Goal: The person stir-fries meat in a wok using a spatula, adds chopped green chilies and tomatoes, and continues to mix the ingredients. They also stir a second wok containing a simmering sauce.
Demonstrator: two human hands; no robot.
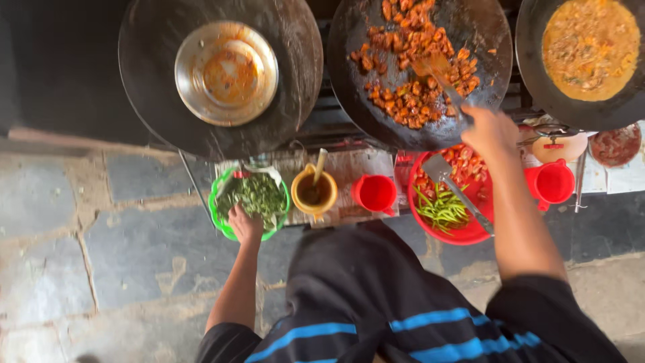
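Three wide, dark iron griddles fill the top of the view. The middle round black griddle (pixel 470 27) carries a heap of orange-red fried pieces (pixel 410 67), glossy with spice and spread in a loose arc. The right hand (pixel 492 133) is closed around the handle of a flat metal spatula (pixel 437 68), whose blade lies among those pieces, just ahead of the knuckles. To the left of that grip stands the emptier black griddle (pixel 154 101) with a round steel plate smeared orange (pixel 226 72) resting on it; to the right, a third pan holds a yellow-orange omelette-like round (pixel 590 47).

Directly under the right wrist sits a red plastic basin of chopped tomato and green chillies (pixel 457 232), with a steel knife (pixel 451 183) lying across it. The left hand (pixel 245 223) is curled, fingers dipped into a green plastic basket of chopped green leaves (pixel 228 232); whether it has pinched any I cannot tell. Between the two hands stand a yellow cup with a spoon (pixel 313 191) and a red plastic mug (pixel 375 193).

In my judgement the risks lie with the divided attention: pieces could be flicked over the griddle's near rim into the basin, the forearm passes close above hot iron, and a sleeve could catch the knife.
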